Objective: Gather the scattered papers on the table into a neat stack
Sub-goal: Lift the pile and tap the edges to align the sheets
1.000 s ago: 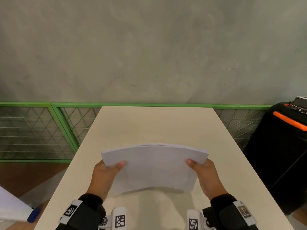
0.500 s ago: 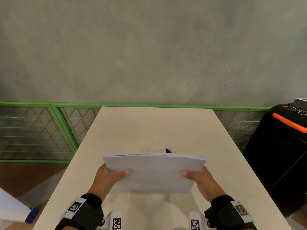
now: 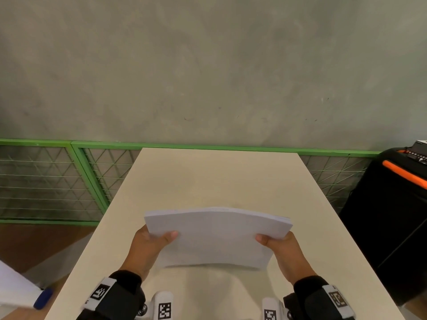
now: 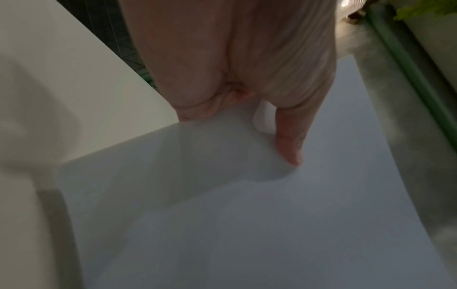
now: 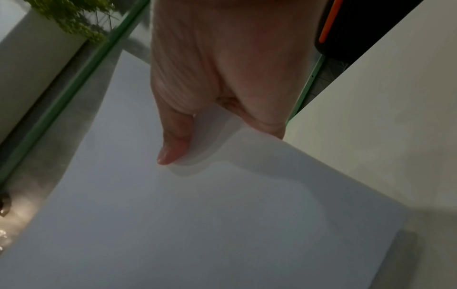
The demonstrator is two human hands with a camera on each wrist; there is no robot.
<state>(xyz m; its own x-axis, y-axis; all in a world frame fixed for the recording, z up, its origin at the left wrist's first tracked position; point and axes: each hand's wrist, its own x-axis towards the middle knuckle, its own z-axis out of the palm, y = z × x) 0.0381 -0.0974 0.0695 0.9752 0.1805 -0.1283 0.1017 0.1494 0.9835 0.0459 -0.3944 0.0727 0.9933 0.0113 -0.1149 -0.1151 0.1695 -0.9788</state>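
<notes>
A stack of white papers (image 3: 217, 236) stands tilted on the beige table (image 3: 219, 176), its lower edge near the tabletop and its top bowed upward. My left hand (image 3: 150, 244) grips the stack's left side, thumb on the near face; the fingers behind are hidden. My right hand (image 3: 280, 248) grips the right side the same way. The left wrist view shows the thumb (image 4: 289, 144) pressed on the white paper stack (image 4: 247, 215). The right wrist view shows the other thumb (image 5: 173, 144) on the paper stack (image 5: 197, 215).
A green-framed wire fence (image 3: 69, 181) runs behind and left of the table below a grey wall. A black case with an orange strip (image 3: 397, 204) stands at the right. A white sheet and blue object (image 3: 42, 301) lie low at the left.
The stack dropped and flattened half a second ago, showing a small purple thing behind it. Now it is raised and bowed again, hiding that thing. Both hands kept their grip.
</notes>
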